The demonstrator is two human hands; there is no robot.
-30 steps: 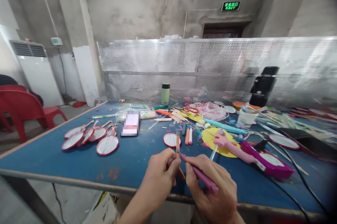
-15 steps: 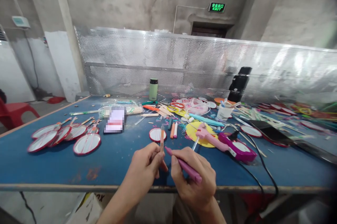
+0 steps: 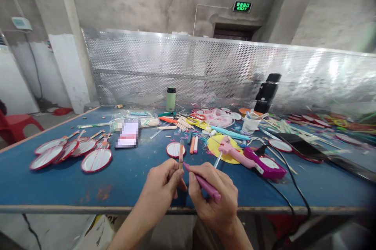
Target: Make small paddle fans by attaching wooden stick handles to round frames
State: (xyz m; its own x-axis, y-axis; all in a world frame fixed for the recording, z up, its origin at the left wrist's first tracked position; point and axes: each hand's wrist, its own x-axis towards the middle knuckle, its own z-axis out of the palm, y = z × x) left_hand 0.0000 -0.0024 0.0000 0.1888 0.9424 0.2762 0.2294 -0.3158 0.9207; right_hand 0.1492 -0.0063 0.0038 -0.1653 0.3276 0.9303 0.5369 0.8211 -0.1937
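Between the thumb and fingers of my left hand (image 3: 163, 181) a flat wooden craft stick (image 3: 181, 150) stands upright, its upper part coloured orange-brown. An orange piece, perhaps a marker cap or pen, pokes out below the same fingers. My right hand (image 3: 216, 195) grips a purple marker (image 3: 207, 187) like a pen, its tip at the stick's right edge. Just beyond the stick lies a small round white disc with a red rim (image 3: 173, 150). An orange marker (image 3: 192, 145) and a pink one lie to its right.
Several red-rimmed discs on sticks (image 3: 96, 160) lie at left, beside a phone (image 3: 128, 133). On the right are a pink glue gun (image 3: 236, 154) on a yellow disc, a purple device (image 3: 268, 167) with cables, and a white cup (image 3: 250, 125). A green bottle (image 3: 170, 99) stands behind.
My right hand has shifted slightly left, bringing the marker tip closer to the stick. My left hand holds the stick nearly still.
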